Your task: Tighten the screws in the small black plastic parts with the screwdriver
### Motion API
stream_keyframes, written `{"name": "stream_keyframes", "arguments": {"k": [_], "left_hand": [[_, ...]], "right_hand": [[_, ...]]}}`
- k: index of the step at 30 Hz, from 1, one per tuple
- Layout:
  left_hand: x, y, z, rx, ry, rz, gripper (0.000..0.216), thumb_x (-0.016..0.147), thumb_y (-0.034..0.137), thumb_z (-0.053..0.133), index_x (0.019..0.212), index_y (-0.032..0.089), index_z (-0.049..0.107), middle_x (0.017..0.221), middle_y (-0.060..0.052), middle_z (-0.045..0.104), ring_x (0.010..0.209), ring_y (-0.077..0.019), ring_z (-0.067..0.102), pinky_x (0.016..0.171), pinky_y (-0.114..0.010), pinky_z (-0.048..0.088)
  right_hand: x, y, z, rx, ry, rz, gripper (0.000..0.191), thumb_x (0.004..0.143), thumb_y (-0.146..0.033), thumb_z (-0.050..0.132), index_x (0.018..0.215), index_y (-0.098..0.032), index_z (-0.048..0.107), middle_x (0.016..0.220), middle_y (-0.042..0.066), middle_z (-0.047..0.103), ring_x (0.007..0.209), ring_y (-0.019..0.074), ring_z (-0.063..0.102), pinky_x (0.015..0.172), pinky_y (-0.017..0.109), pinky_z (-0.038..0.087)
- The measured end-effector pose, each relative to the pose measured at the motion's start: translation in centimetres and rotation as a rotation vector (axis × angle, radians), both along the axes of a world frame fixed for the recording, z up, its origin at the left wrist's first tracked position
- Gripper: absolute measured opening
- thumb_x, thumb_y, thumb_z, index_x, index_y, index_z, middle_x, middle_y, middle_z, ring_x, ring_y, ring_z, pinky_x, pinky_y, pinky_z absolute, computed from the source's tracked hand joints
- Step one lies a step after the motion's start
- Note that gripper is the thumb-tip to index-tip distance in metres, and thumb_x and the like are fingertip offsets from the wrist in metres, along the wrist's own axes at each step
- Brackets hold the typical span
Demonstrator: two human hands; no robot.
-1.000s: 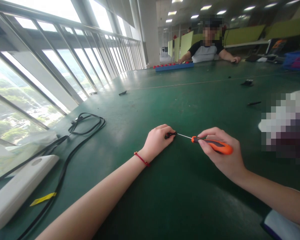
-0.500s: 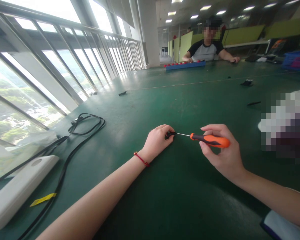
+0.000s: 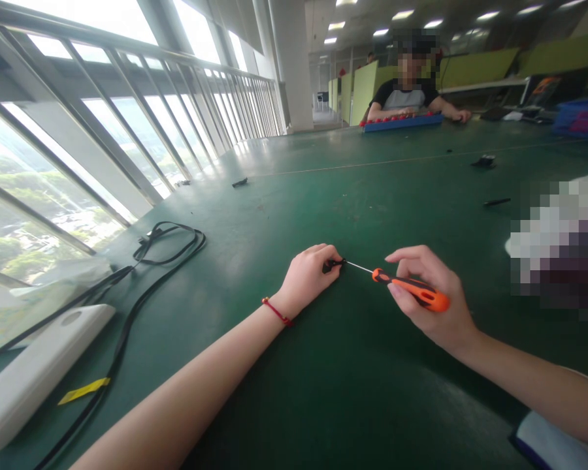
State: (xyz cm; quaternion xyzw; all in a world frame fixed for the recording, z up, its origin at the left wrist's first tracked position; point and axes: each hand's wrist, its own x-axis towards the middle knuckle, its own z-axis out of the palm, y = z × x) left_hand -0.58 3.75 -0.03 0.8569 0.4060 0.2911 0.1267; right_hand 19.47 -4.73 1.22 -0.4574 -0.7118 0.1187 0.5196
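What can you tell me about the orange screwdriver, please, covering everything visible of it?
The screwdriver is slim, with an orange handle bearing a dark grip strip and a thin bare metal shaft. The right hand grips the handle, holding it nearly level, low over the green table, tip pointing left. The tip meets a small black part pinched in the left hand. The tip's shape is too small to tell.

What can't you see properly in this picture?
Head view, small black part: mostly hidden inside left hand, too small to identify.
Head view, screwdriver tip, in right hand: too thin to see.
Head view, right side: pixelated patch hides whatever is there.
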Motion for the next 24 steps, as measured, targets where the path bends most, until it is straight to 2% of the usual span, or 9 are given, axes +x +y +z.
{"name": "stream_keyframes", "arguments": {"k": [3, 6, 8, 11, 13, 16, 18, 21, 24], "left_hand": [[-0.03, 0.01, -0.13, 0.003, -0.002, -0.003, 0.007, 0.082, 0.017, 0.058, 0.084, 0.019, 0.064, 0.09, -0.002, 0.068, 0.08, -0.0157, 0.062, 0.073, -0.027, 0.05], [-0.02, -0.04, -0.16, 0.002, -0.001, 0.004, 0.007, 0.082, 0.018, 0.058, 0.085, 0.019, 0.065, 0.089, -0.002, 0.068, 0.079, -0.0157, 0.062, 0.073, -0.027, 0.05], [-0.01, -0.08, -0.11, 0.003, 0.0, 0.005, 0.008, 0.082, 0.018, 0.059, 0.085, 0.019, 0.066, 0.09, -0.002, 0.069, 0.08, -0.0157, 0.062, 0.074, -0.027, 0.05], [-0.01, -0.07, -0.05, 0.002, -0.002, 0.002, 0.008, 0.082, 0.018, 0.058, 0.085, 0.019, 0.066, 0.091, -0.002, 0.069, 0.08, -0.0158, 0.063, 0.073, -0.026, 0.05], [-0.03, -0.02, -0.08, 0.002, -0.003, 0.0, 0.008, 0.082, 0.018, 0.058, 0.085, 0.019, 0.066, 0.091, -0.002, 0.069, 0.08, -0.0157, 0.062, 0.072, -0.026, 0.05], [-0.04, 0.06, -0.15, 0.002, -0.003, -0.002, 0.009, 0.082, 0.018, 0.058, 0.085, 0.019, 0.066, 0.091, -0.002, 0.069, 0.079, -0.0155, 0.062, 0.072, -0.026, 0.051], [-0.04, 0.08, -0.15, -0.002, -0.003, -0.004, 0.009, 0.082, 0.018, 0.058, 0.086, 0.019, 0.066, 0.091, -0.002, 0.069, 0.079, -0.0157, 0.062, 0.072, -0.026, 0.051], [0.0, 0.07, -0.04, -0.012, -0.006, 0.0, 0.009, 0.082, 0.018, 0.058, 0.086, 0.019, 0.066, 0.09, -0.002, 0.069, 0.08, -0.0158, 0.062, 0.072, -0.026, 0.051], [0.05, 0.04, 0.08, -0.018, -0.008, 0.011, 0.009, 0.081, 0.018, 0.058, 0.086, 0.019, 0.066, 0.088, -0.002, 0.069, 0.077, -0.0154, 0.062, 0.07, -0.026, 0.051]], "right_hand": [[-0.02, -0.02, -0.02, -0.008, -0.03, -0.032, 0.004, 0.082, -0.023, 0.06, 0.085, -0.025, 0.058, 0.067, -0.002, 0.06, 0.061, 0.016, 0.06, 0.063, 0.032, 0.049], [0.02, 0.09, -0.07, 0.055, 0.044, -0.078, 0.021, 0.078, -0.02, 0.064, 0.097, -0.025, 0.057, 0.082, 0.001, 0.062, 0.073, 0.0181, 0.062, 0.066, 0.032, 0.05], [0.07, 0.15, -0.08, 0.059, 0.079, -0.063, 0.031, 0.075, -0.019, 0.065, 0.105, -0.024, 0.055, 0.08, 0.001, 0.059, 0.071, 0.0178, 0.061, 0.066, 0.032, 0.051], [0.09, 0.09, -0.03, -0.026, 0.031, -0.027, 0.018, 0.079, -0.022, 0.063, 0.095, -0.024, 0.057, 0.065, -0.003, 0.056, 0.059, 0.0151, 0.058, 0.058, 0.029, 0.049], [0.07, 0.01, -0.02, -0.026, 0.011, -0.036, 0.01, 0.08, -0.022, 0.063, 0.089, -0.024, 0.058, 0.067, -0.002, 0.059, 0.058, 0.014, 0.059, 0.057, 0.028, 0.048], [0.03, 0.0, -0.03, 0.072, 0.074, -0.058, 0.028, 0.076, -0.017, 0.066, 0.101, -0.024, 0.056, 0.08, 0.0, 0.061, 0.069, 0.0154, 0.062, 0.064, 0.028, 0.052], [0.03, 0.03, -0.03, 0.071, 0.087, -0.042, 0.035, 0.075, -0.017, 0.067, 0.107, -0.025, 0.054, 0.073, -0.002, 0.058, 0.065, 0.0155, 0.06, 0.064, 0.029, 0.052], [0.08, 0.05, -0.06, -0.012, 0.038, -0.038, 0.016, 0.079, -0.022, 0.064, 0.094, -0.025, 0.058, 0.063, -0.004, 0.055, 0.053, 0.0133, 0.056, 0.053, 0.028, 0.048], [0.19, 0.13, -0.13, 0.067, 0.041, -0.076, 0.016, 0.078, -0.021, 0.065, 0.093, -0.025, 0.058, 0.079, 0.0, 0.062, 0.066, 0.0156, 0.062, 0.058, 0.028, 0.05]]}}
